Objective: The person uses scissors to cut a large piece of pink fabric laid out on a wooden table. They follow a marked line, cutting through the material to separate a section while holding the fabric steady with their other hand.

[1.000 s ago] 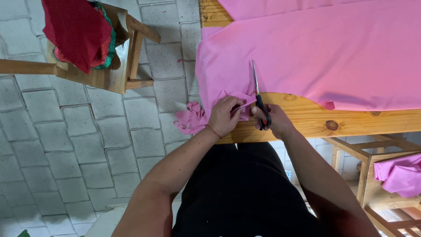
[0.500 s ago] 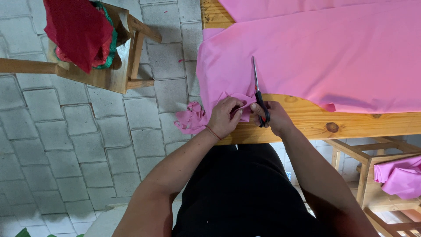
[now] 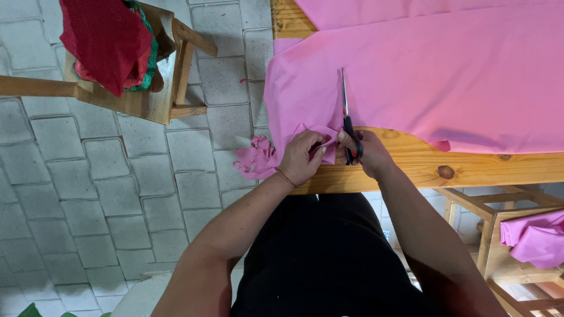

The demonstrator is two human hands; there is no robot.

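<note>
A grey paved floor (image 3: 117, 176) lies under a wooden table (image 3: 470, 167) spread with pink fabric (image 3: 446, 76). At the table's near edge, by its left corner, the right hand (image 3: 367, 154) is closed around the black handles of scissors (image 3: 348, 120), blades lying together and pointing away across the cloth. The left hand (image 3: 302, 158) pinches the bunched fabric edge just beside them. A wooden stool (image 3: 150, 100) with red cloth (image 3: 103, 38) stands left of the table.
</note>
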